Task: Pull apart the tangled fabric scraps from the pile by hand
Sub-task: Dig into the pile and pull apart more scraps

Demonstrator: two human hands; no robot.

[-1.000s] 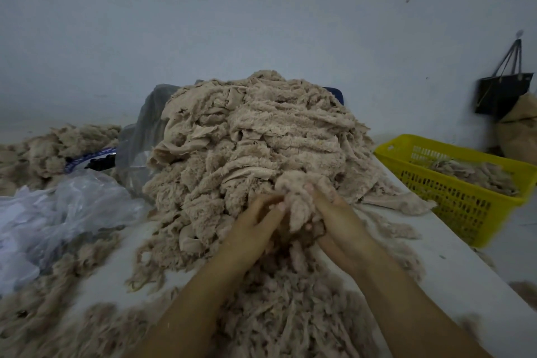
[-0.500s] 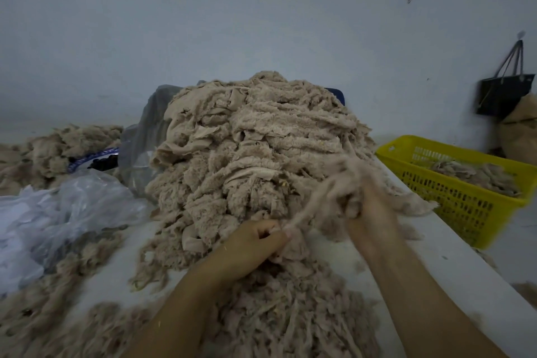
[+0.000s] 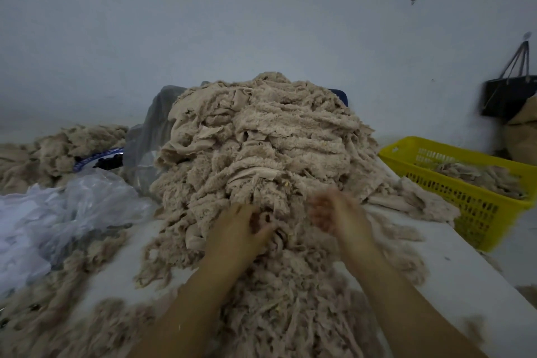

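Note:
A tall pile of tangled beige fabric scraps stands on the white table. Looser, pulled-apart scraps spread from its foot toward me. My left hand is at the foot of the pile, its fingers curled into a clump of scraps there. My right hand hovers just to the right at the pile's lower edge. It is motion-blurred, its fingers loosely curved, with no scrap visible in it.
A yellow plastic basket holding some scraps sits off the table's right edge. Crumpled clear plastic sheeting lies at the left, with more scraps behind it. A dark bag hangs on the wall at far right.
My right hand had lifted a scrap up and to the right; it has now come back down to the pile without it. My left hand shifted slightly forward into the pile.

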